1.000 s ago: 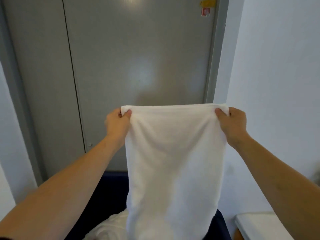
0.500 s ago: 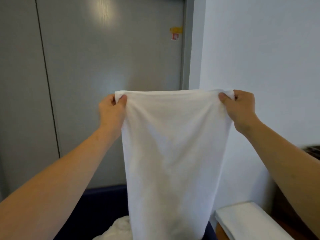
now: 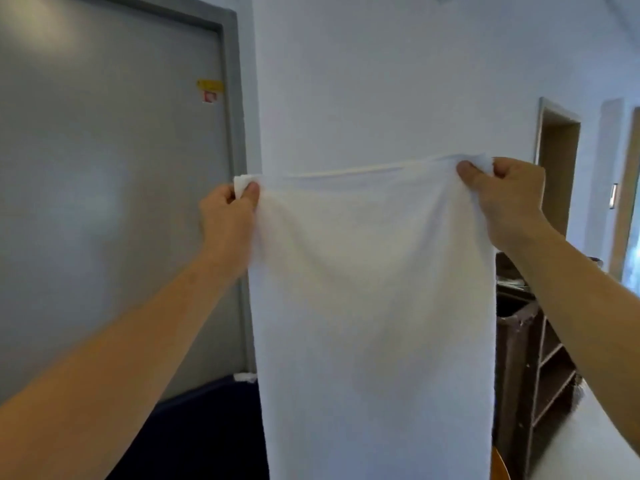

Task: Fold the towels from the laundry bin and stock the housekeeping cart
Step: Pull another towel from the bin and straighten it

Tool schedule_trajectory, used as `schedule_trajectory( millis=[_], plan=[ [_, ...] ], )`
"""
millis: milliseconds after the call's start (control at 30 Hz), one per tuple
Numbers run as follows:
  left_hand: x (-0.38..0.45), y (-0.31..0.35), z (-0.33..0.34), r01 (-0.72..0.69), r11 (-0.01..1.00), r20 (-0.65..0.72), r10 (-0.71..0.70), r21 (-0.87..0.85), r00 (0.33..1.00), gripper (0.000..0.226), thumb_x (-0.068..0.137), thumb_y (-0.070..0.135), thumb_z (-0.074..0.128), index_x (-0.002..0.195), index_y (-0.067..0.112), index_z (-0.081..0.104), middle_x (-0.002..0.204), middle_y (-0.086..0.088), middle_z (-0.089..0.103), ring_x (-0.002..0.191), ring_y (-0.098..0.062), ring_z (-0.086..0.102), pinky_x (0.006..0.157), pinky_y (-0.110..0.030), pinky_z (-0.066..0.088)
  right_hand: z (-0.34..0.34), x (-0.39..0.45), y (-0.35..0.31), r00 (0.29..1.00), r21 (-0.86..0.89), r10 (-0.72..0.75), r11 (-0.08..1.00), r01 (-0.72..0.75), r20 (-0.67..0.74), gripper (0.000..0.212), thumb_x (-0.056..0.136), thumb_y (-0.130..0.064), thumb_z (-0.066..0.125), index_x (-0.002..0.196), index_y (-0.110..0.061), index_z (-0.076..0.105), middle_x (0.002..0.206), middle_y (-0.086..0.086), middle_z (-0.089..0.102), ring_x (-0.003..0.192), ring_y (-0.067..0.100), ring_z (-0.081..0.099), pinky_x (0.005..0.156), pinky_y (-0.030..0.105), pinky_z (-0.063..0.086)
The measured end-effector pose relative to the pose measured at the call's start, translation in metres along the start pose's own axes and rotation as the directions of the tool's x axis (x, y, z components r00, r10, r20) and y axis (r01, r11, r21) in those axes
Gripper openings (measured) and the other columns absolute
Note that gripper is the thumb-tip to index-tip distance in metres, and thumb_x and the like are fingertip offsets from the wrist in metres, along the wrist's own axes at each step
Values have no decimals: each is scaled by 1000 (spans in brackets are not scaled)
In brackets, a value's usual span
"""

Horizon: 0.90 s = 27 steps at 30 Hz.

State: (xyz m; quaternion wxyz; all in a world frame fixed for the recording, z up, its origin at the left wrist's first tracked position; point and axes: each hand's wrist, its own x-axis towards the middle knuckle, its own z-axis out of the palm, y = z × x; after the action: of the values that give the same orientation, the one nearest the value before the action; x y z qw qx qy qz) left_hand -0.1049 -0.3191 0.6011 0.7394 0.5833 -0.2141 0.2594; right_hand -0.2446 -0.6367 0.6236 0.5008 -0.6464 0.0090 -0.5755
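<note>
Both hands hold a white towel (image 3: 374, 306) up at chest height, stretched flat in front of a pale wall (image 3: 381, 81). The left hand (image 3: 227, 220) pinches the towel's top left corner between thumb and curled fingers; the right hand (image 3: 505, 195) pinches the top right corner the same way (a little higher than the left). The towel hangs straight down past the bottom of the view. A dark blue laundry bin (image 3: 194, 427) sits below left, by a grey door (image 3: 104, 202). A dark wooden housekeeping cart (image 3: 533, 368) with shelves stands behind the towel's right edge.
</note>
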Motion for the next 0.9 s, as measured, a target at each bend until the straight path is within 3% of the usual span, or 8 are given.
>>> schedule_trajectory(
  millis=[100,200,300,433,600,700,833,900],
  plan=[
    [-22,-13,54,62,997,20,-61,-46,998,19,94,26,70,85,11,63,83,-8,59,76,-19,55,71,-39,51,-56,6,16,1000,-51,20,999,-20,-4,47,85,-27,80,84,15,61,76,12,56,66,20,53,63,32,47],
    [-44,-30,105,130,991,7,-129,-43,992,24,82,38,72,84,16,62,80,-5,52,74,-20,48,68,-40,45,-111,14,37,998,-116,50,992,-46,33,35,89,-27,77,72,0,62,69,7,55,59,15,52,59,26,47],
    [-70,-43,155,183,983,12,-182,-29,983,29,81,40,71,74,16,55,75,-6,47,71,-22,45,66,-40,42,-162,27,59,996,-143,81,987,-75,41,42,89,-31,76,78,7,64,73,15,54,65,22,53,67,33,49],
    [-97,-61,209,238,971,-10,-238,-15,971,30,89,34,71,71,14,56,74,-4,52,72,-21,48,68,-37,45,-208,47,81,989,-164,141,978,-132,45,23,90,-29,76,83,-8,72,88,13,69,75,24,66,80,40,60],
    [-109,-76,255,255,967,-27,-255,14,967,30,85,35,72,71,15,57,76,-5,53,74,-22,50,69,-38,45,-239,78,109,986,-182,168,970,-161,24,21,85,-32,80,80,-13,74,96,22,72,87,39,70,88,54,59],
    [-102,-81,279,256,966,-31,-255,29,966,28,82,37,73,69,16,58,76,-4,57,75,-22,54,71,-38,48,-249,97,128,984,-183,179,968,-172,23,32,84,-35,81,85,-4,74,99,24,71,94,44,68,88,58,57],
    [-85,-97,306,233,971,-48,-231,52,972,27,86,33,73,72,15,59,75,-2,56,73,-20,52,70,-34,48,-245,122,155,981,-173,188,968,-179,38,18,86,-32,79,77,-19,72,87,6,72,83,28,70,87,48,60],
    [-74,-111,315,223,973,-56,-220,58,974,26,86,32,73,75,14,57,75,-4,51,71,-20,48,67,-33,44,-237,135,171,979,-175,196,967,-185,47,19,86,-33,79,76,-19,71,84,6,70,80,23,68,87,47,61]
  ],
)
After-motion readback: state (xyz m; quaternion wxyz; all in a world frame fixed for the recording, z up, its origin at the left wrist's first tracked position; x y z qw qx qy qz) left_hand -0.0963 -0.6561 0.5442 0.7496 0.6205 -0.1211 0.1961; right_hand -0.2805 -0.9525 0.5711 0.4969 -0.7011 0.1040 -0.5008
